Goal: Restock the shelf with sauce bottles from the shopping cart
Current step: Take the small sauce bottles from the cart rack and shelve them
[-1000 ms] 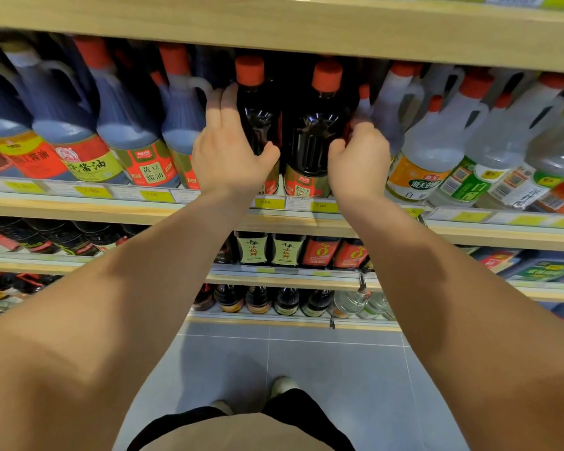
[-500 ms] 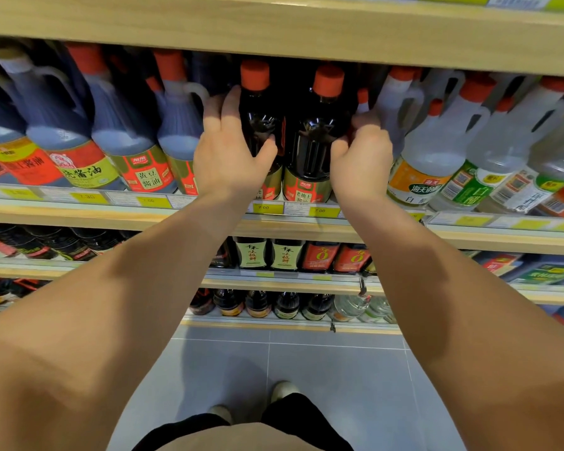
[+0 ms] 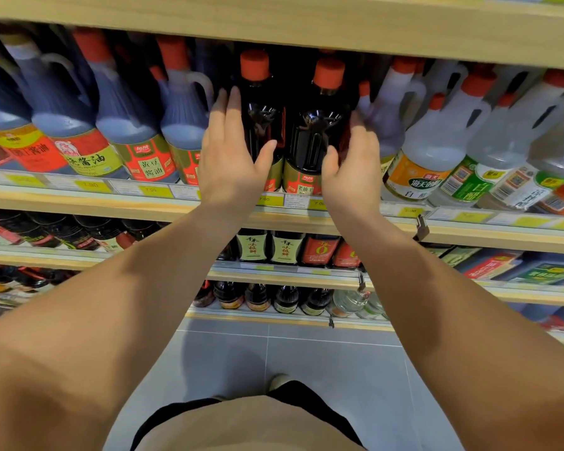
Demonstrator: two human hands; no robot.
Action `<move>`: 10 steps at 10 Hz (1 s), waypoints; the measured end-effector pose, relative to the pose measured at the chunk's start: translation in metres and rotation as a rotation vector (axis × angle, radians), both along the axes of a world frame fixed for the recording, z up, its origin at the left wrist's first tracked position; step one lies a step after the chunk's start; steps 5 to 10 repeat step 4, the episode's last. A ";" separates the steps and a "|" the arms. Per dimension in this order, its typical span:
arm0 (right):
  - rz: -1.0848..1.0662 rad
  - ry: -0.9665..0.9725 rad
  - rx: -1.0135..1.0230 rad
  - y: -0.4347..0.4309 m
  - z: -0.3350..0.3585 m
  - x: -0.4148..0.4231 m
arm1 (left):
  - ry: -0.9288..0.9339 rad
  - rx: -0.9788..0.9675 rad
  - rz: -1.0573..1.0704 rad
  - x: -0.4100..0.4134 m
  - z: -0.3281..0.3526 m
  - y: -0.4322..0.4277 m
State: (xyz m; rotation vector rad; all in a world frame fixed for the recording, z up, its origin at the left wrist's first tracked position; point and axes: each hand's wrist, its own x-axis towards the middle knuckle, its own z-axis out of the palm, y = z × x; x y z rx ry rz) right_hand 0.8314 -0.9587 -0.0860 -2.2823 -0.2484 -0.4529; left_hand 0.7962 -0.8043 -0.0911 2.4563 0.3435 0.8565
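Head camera view, looking forward and down along two bare forearms that reach up to a wooden supermarket shelf (image 3: 111, 208). Two tall dark sauce bottles with orange-red caps stand upright side by side at the front of this shelf, touching each other: the left bottle (image 3: 261, 125) and the right bottle (image 3: 313, 135). The left hand (image 3: 228, 157) lies flat against the outer left side of the left bottle, fingers straight and pointing up, thumb spread across the bottle's front; it is released, not gripping. The right hand (image 3: 352, 164) mirrors it on the outer right side of the right bottle, fingers nearly straight and thumb forward, also relaxed and holding nothing; whether its palm touches the glass cannot be told. The two hands bracket the pair between them. To the left of the pair stand handled soy sauce jugs (image 3: 127, 125) with red and yellow labels. To the right stand handled pale vinegar jugs (image 3: 437, 138) with orange and green labels. Yellow price tags (image 3: 150, 190) run along the shelf edge. Lower shelves carry smaller dark bottles (image 3: 287, 247). Below lies a grey tiled floor (image 3: 306, 359).
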 end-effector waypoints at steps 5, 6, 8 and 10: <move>0.141 0.060 -0.054 0.010 0.019 -0.056 | 0.016 0.004 -0.180 -0.056 0.010 0.017; 0.141 0.060 -0.054 0.010 0.019 -0.056 | 0.016 0.004 -0.180 -0.056 0.010 0.017; 0.141 0.060 -0.054 0.010 0.019 -0.056 | 0.016 0.004 -0.180 -0.056 0.010 0.017; 0.141 0.060 -0.054 0.010 0.019 -0.056 | 0.016 0.004 -0.180 -0.056 0.010 0.017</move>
